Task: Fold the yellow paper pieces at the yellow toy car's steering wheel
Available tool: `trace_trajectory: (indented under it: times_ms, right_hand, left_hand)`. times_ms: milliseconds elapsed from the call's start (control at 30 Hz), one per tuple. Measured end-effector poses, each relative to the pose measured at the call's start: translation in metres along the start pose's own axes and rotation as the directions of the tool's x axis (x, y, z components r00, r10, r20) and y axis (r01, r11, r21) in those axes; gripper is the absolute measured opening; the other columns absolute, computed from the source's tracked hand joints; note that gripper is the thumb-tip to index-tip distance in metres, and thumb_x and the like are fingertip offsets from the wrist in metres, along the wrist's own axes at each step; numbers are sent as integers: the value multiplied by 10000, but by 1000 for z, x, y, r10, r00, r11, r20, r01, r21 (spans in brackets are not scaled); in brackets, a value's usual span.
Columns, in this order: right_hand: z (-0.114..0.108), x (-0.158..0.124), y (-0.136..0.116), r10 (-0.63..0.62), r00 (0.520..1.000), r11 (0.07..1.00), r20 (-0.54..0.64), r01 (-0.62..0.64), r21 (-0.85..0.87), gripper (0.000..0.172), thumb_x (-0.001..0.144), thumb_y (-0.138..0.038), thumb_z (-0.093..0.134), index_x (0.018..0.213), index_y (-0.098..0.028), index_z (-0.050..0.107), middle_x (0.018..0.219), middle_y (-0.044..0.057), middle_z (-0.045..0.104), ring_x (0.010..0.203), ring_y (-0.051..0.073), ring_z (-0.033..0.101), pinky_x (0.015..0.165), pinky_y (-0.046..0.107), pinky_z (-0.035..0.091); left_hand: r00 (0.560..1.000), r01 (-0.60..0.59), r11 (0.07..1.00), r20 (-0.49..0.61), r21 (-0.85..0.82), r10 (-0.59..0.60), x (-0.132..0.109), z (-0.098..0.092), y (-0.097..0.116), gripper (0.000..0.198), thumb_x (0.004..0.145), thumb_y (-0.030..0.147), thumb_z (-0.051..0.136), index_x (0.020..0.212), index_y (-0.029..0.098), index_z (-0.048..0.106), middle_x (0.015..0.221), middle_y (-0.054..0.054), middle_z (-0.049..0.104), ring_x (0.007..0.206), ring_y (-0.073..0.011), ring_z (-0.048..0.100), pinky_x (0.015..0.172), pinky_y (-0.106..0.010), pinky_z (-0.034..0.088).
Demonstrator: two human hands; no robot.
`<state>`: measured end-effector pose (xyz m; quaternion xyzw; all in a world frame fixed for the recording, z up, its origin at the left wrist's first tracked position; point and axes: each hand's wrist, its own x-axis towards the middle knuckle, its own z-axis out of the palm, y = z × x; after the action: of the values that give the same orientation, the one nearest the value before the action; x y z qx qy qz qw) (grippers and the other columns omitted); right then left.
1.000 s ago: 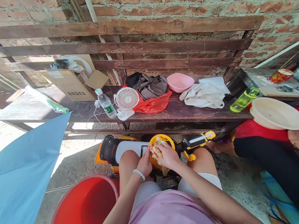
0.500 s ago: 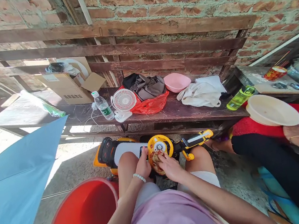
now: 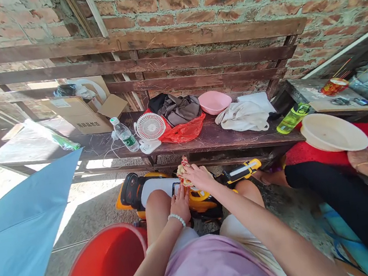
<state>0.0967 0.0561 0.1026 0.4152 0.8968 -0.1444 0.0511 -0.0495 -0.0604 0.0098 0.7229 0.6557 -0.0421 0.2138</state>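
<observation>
The crumpled cream-and-red wad (image 3: 184,174) sits at lower centre of the frame, just above the yellow-and-orange plastic toy (image 3: 198,202). It looks soft and light and likely to squash, so take it by its bulk, not its frayed top. Your right grip (image 3: 199,177) has its fingers lightly closed on the wad's side. Your left grip (image 3: 180,204), with its white bead bracelet (image 3: 176,220), lies half-open on the toy, holding nothing visible. Above stands the dark wooden surface (image 3: 226,143).
</observation>
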Motion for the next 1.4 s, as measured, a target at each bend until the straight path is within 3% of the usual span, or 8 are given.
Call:
trace_trajectory:
  times_ms: [233,467,633,800,933,1067,1233,1400]
  right_hand:
    - [10,4,13,277,955,958,109,-283,48,463,1003,-191,488,1435,-299,616,1483,111,566,1255,282,580,1011,378,473]
    - [30,-51,1,470,861,877,195,-480,3,487,888,-115,621,1374,-113,623,1361,242,621,1227,320,661,981,379,518]
    - [51,-88,-41,336,904,925,264,-369,89,602,793,-138,723,1382,-112,599,1327,238,644,1165,331,692,945,395,545]
    - [50,-98,-56,119,963,964,242,-171,205,456,830,-197,666,1285,-212,662,1296,132,662,1154,285,682,943,355,529]
    - [38,-99,-32,284,954,924,93,-298,237,581,859,-241,666,1432,-261,576,1371,108,601,1196,259,635,981,320,496]
    - [15,-78,-1,391,920,915,-32,-385,118,603,921,-204,611,1515,-258,517,1547,133,483,1286,290,551,1058,362,467]
    - [6,-24,1,70,997,997,-34,-71,-8,501,1027,-181,450,1493,-334,551,1681,59,378,1470,315,369,1154,503,403]
    - [16,12,-9,-104,985,995,134,104,7,599,914,-161,670,1451,-413,587,1665,13,416,1518,306,320,1206,575,313]
  left_hand:
    - [999,-5,1000,45,17,4,-3,-12,8,938,868,-40,372,1704,244,55,1765,-122,81,1633,-295,160,1281,-554,281]
    - [1000,17,997,5,-79,-16,-6,-15,7,948,843,-73,380,1703,240,136,1751,-131,191,1617,-252,230,1286,-487,310]
    - [998,6,987,-56,-158,-15,-4,-18,0,863,871,-37,398,1683,224,266,1727,-128,298,1584,-243,333,1275,-478,349]
    - [999,-16,984,-33,-178,10,-2,-25,-2,928,839,19,524,1690,257,242,1714,-97,347,1578,-264,348,1300,-470,297]
    - [1000,10,986,-26,-167,-14,-5,-19,-2,940,853,-15,447,1701,281,171,1721,-89,328,1586,-247,329,1293,-486,304]
    - [998,15,990,-54,-139,-23,-5,-12,-1,957,833,-50,404,1705,250,147,1735,-111,279,1592,-251,316,1268,-479,351]
    - [999,-16,994,-30,-110,13,-2,-13,0,1000,801,-41,409,1709,261,118,1739,-94,277,1560,-236,385,1213,-421,432]
    - [1000,1,997,23,-79,1,-2,-12,1,1047,787,-37,477,1711,251,79,1759,-158,149,1519,-297,449,1152,-415,494]
